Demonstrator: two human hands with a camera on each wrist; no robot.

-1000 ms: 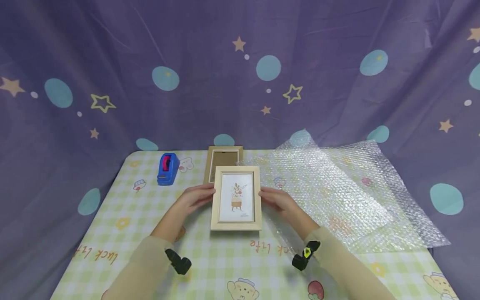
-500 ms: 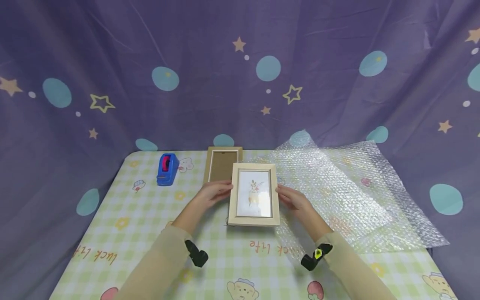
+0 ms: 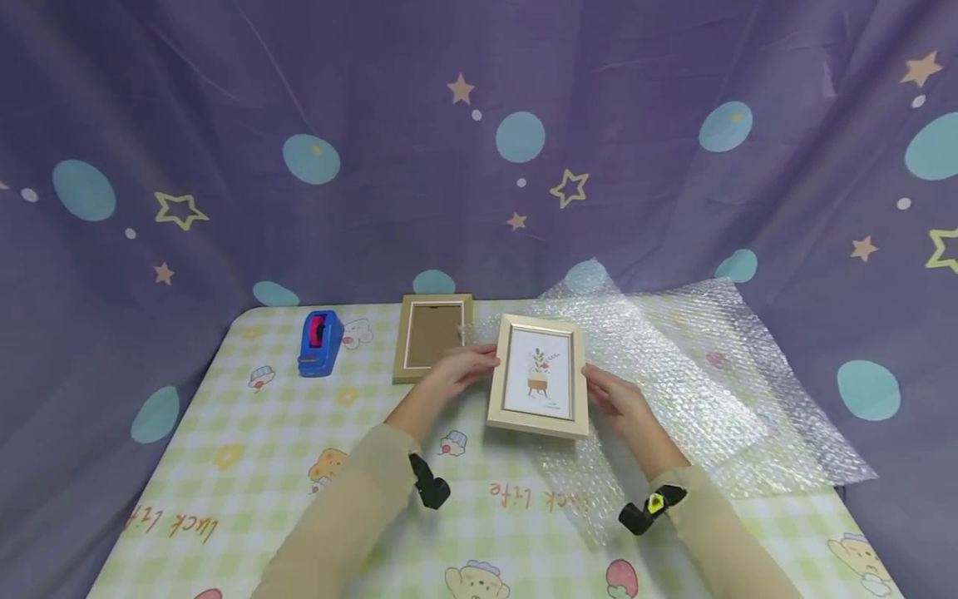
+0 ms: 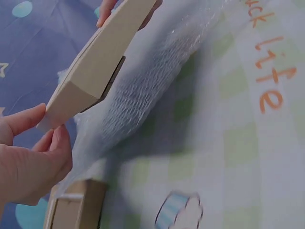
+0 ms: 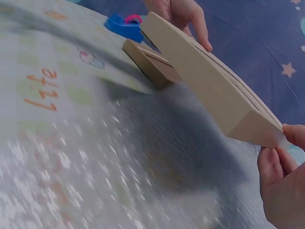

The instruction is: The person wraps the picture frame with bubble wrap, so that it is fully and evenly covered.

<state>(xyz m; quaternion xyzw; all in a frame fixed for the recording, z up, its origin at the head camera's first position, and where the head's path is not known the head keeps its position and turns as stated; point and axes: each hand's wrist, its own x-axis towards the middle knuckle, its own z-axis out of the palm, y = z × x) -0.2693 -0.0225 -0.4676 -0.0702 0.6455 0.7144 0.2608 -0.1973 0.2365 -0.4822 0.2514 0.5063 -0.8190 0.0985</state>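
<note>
A pale wooden picture frame (image 3: 537,374) with a potted-plant print faces up, held above the table between both hands. My left hand (image 3: 466,366) pinches its left edge, thumb on one face and fingers on the other, as the left wrist view shows. On the opposite edge my right hand (image 3: 615,395) pinches it the same way. In the right wrist view the frame (image 5: 205,81) is tilted, with a gap between it and the bubble wrap (image 5: 143,167) underneath. The bubble wrap (image 3: 696,374) lies spread over the table's right side.
A second picture frame (image 3: 434,333) with a brown panel lies at the table's back, left of the held one. Farther left stands a blue tape dispenser (image 3: 320,343) with a pink roll. A green checked cloth (image 3: 284,466) covers the table; a purple curtain (image 3: 374,233) hangs behind.
Both hands have carried the picture frame to the right, toward the bubble wrap, and slightly farther back. It now sits apart from the second frame, which is more fully uncovered.
</note>
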